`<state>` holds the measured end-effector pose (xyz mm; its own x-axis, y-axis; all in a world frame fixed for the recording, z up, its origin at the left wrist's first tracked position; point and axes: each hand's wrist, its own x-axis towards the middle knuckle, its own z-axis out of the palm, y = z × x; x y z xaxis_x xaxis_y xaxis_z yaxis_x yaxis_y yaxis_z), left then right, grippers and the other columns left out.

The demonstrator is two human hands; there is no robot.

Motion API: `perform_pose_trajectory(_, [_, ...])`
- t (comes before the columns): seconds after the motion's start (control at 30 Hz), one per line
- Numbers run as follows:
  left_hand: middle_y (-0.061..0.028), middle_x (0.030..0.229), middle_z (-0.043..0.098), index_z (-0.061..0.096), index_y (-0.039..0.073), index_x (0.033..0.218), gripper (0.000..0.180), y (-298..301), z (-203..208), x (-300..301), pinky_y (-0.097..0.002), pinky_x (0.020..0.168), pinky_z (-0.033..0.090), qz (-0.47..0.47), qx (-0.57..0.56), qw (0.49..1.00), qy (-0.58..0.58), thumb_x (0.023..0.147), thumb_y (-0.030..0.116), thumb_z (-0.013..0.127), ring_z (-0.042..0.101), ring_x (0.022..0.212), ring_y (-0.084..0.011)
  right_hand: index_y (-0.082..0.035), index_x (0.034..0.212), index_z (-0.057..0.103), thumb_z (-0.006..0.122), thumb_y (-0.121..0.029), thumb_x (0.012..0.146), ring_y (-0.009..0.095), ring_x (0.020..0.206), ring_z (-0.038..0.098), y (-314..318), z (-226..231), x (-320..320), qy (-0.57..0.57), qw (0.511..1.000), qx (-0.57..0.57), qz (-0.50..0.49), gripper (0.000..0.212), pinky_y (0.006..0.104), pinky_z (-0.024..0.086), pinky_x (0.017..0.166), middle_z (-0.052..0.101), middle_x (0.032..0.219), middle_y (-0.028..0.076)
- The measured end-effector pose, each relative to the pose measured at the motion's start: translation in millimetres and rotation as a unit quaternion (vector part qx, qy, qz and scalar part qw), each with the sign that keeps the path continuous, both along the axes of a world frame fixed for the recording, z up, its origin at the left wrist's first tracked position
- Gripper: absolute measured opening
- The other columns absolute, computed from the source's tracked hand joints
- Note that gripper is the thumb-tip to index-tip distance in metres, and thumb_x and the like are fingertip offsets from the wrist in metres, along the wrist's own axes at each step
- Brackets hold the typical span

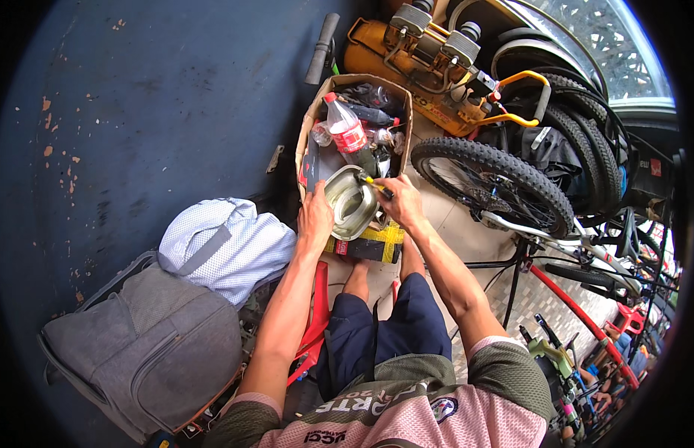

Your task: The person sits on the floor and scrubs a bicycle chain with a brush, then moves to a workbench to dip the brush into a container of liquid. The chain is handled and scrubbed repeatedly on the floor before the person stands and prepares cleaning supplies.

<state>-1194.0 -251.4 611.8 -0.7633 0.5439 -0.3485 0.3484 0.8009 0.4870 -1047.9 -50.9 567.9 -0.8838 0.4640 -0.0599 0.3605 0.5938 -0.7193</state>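
Observation:
A shallow rectangular metal tin (pixel 350 227) with rounded corners is held over the near side of an open cardboard box (pixel 407 123). My left hand (pixel 315 216) is closed on its left rim. Inside the tin is a pale curved shape, perhaps liquid or a reflection; I cannot tell which. In my right hand (pixel 403 200) is a short tool with a yellow and black handle (pixel 380 187), its dark tip at the tin's far right rim. Whether that tip is a brush is too small to tell. Beyond the tin, a clear plastic bottle (pixel 347 134) with a red cap leans among other bottles.
An orange air compressor (pixel 377 67) stands behind the box. Bicycle wheels (pixel 496 183) and tyres crowd the right side. At left lie a grey backpack (pixel 145 343) and a white mesh bag (pixel 220 243), beside a dark blue wall (pixel 160 97).

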Motion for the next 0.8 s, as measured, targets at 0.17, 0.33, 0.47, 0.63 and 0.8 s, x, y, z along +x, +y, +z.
perform_pose_trajectory(0.17, [-0.0345, 0.121, 0.071, 0.057, 0.003, 0.143, 0.042, 1.3, -1.9, -4.8, -0.0615, 0.090, 0.057, 0.035, -0.018, 0.999, -0.015, 0.102, 0.009, 0.053, 0.070, 0.106, -0.0543, -0.012, 0.116, 0.078, 0.075, -0.029, 0.096, 0.035, 0.096, 0.069, 14.1, 3.6, 4.0, -0.024, 0.989, -0.030, -0.142, 0.026, 0.0461, 0.057, 0.088, 0.077, 0.103, 0.015])
perform_pose_trajectory(0.33, [-0.0348, 0.119, 0.069, 0.053, 0.004, 0.141, 0.039, 5.0, 5.5, 0.3, -0.0632, 0.087, 0.057, 0.041, -0.038, 0.998, 0.009, 0.102, 0.009, 0.053, 0.070, 0.102, -0.0558, -0.014, 0.119, 0.079, 0.075, -0.036, 0.096, 0.037, 0.090, 0.070, 5.9, 13.0, 1.3, -0.073, 0.980, -0.096, -0.157, 0.032, 0.0476, 0.057, 0.083, 0.071, 0.097, 0.022])
perform_pose_trajectory(0.47, [-0.0344, 0.114, 0.066, 0.050, 0.005, 0.138, 0.037, 14.0, 5.1, 7.2, -0.0638, 0.083, 0.057, 0.009, -0.002, 1.000, 0.016, 0.101, 0.008, 0.054, 0.069, 0.098, -0.0566, -0.015, 0.119, 0.080, 0.076, -0.035, 0.096, 0.032, 0.088, 0.072, -22.0, 3.8, -12.2, -0.023, 0.976, -0.163, -0.141, 0.031, 0.0435, 0.056, 0.078, 0.074, 0.095, 0.019])
perform_pose_trajectory(0.63, [-0.0332, 0.112, 0.065, 0.049, 0.007, 0.140, 0.038, 18.6, 11.4, 9.5, -0.0623, 0.081, 0.058, -0.011, 0.025, 0.998, 0.050, 0.103, 0.008, 0.054, 0.069, 0.096, -0.0557, -0.011, 0.114, 0.081, 0.073, -0.040, 0.095, 0.039, 0.090, 0.073, -23.8, -10.1, -19.9, -0.097, 0.949, -0.127, -0.271, 0.036, 0.0478, 0.057, 0.084, 0.075, 0.095, 0.023])
perform_pose_trajectory(0.8, [-0.0319, 0.115, 0.064, 0.049, 0.009, 0.142, 0.038, 14.7, 16.2, 12.2, -0.0618, 0.079, 0.059, -0.013, -0.017, 0.999, 0.047, 0.105, 0.009, 0.053, 0.070, 0.095, -0.0553, -0.010, 0.109, 0.082, 0.071, -0.037, 0.092, 0.029, 0.080, 0.075, -11.3, 7.3, -7.5, -0.152, 0.937, -0.209, -0.236, 0.034, 0.0420, 0.057, 0.077, 0.078, 0.087, 0.019])
